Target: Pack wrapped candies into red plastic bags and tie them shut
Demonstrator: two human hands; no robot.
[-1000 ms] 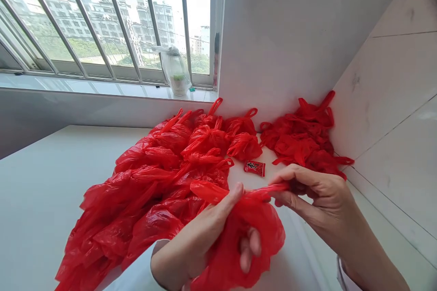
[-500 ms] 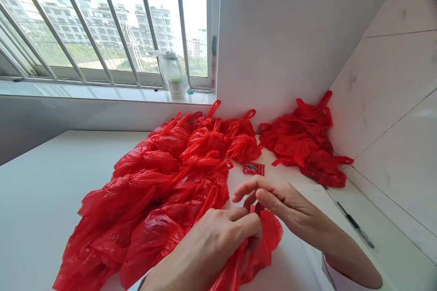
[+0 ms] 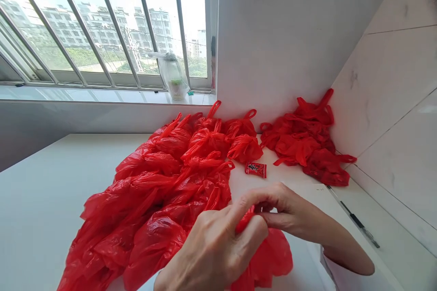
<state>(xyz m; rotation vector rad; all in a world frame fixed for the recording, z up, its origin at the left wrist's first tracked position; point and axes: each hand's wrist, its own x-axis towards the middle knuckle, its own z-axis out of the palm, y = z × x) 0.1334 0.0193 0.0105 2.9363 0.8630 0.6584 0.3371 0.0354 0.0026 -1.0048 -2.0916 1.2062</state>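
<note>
The right hand (image 3: 290, 209) has curled in, its grip unclear, meeting the left hand (image 3: 215, 245), which clutches the red bag (image 3: 275, 257) below; both now work together.

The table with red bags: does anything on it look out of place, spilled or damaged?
The small red packet stands out mildly: lying on the table between the large heap of red bags and the smaller heap at right, it differs from everything around it. I see no spill or damage.
</note>
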